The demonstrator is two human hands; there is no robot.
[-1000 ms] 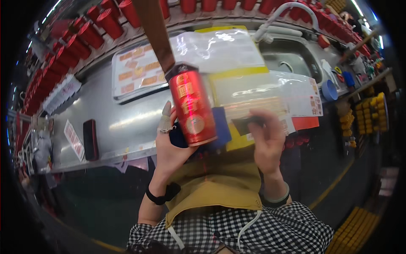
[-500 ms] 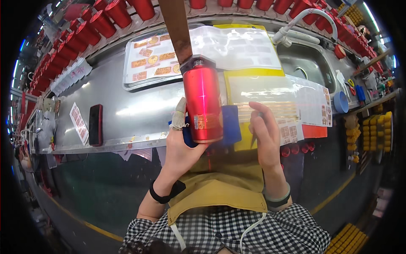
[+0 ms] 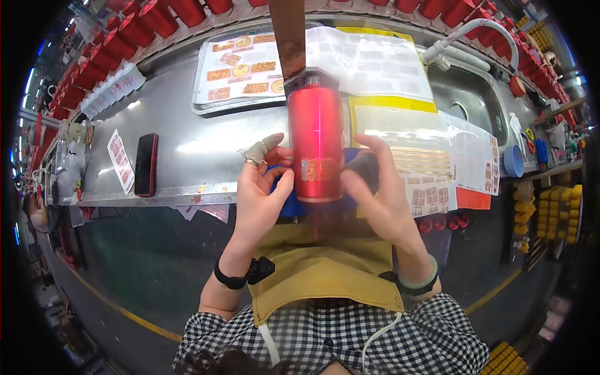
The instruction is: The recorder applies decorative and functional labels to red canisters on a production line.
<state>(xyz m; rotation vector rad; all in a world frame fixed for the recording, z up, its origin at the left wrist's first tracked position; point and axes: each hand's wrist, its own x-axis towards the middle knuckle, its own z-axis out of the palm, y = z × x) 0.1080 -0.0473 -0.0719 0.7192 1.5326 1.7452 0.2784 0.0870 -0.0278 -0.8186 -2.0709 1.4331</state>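
A shiny red metal cylinder (image 3: 317,131) is mounted upright in the picture, its dark cap at the end of a brown bar (image 3: 289,37). A gold-and-red decal (image 3: 319,170) lies on its lower part. My left hand (image 3: 262,194) is at the cylinder's left side, fingers apart and lightly curled, with a pale cover tied on one finger; whether a fingertip touches the cylinder cannot be told. At its right side is my right hand (image 3: 384,194), thumb and fingers around a dark grey piece (image 3: 364,167) blurred by motion. Blue material (image 3: 284,209) shows behind the cylinder.
A metal tray (image 3: 199,103) with gold decal sheets stands at the back, beside plastic-covered sheets (image 3: 375,62). To the left lie a phone (image 3: 145,164) and a decal strip (image 3: 120,161). A sink (image 3: 465,94) and blue bowl (image 3: 513,161) are right; red cylinders (image 3: 156,17) line the back.
My left hand has let go of the cylinder's lower end and spread its fingers. My right hand has come in from the right to the cylinder's side. The view has shifted slightly.
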